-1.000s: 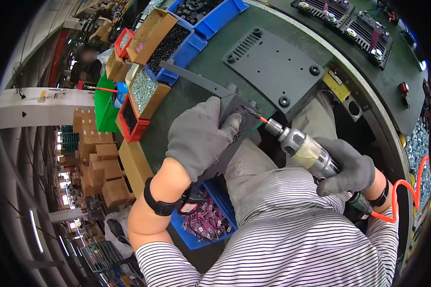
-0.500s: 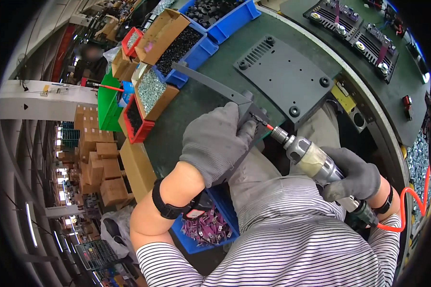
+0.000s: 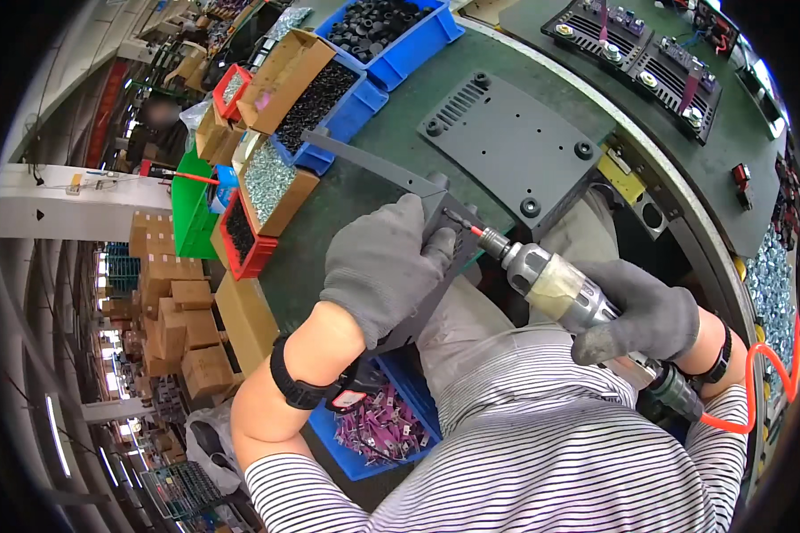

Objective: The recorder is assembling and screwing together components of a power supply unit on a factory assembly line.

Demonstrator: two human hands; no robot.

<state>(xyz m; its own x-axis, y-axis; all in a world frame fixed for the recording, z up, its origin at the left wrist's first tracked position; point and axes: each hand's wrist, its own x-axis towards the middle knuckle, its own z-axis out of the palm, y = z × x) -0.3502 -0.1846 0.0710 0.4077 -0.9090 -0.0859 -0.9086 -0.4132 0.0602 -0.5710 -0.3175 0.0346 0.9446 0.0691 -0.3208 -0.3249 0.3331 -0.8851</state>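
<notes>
My left hand [image 3: 384, 266], in a grey glove, is clamped over the edge of a dark grey metal casing [image 3: 375, 163] with a long raised flange. The casing stands tilted at the bench's near edge. In my gloved right hand [image 3: 644, 311] is a pneumatic screwdriver [image 3: 551, 282], its fingers wrapped round the silver body. The driver's bit points up and left, and its tip meets the casing's end face beside my left fingers. Whether a screw sits under the tip is too small to tell. Beyond lies a dark grey plate [image 3: 511, 142] with black round feet at its corners.
Blue bins [image 3: 398, 62] of black parts and a cardboard box [image 3: 304, 191] of silver screws stand at the left back. A blue bin [image 3: 357, 466] of purple parts sits low by my left arm. An orange air hose [image 3: 752, 391] curls at right. Circuit assemblies [image 3: 636, 58] lie at far right.
The whole scene has shifted slightly left in the picture. Both hands keep their holds, and the screwdriver's bit stays at the casing's end face.
</notes>
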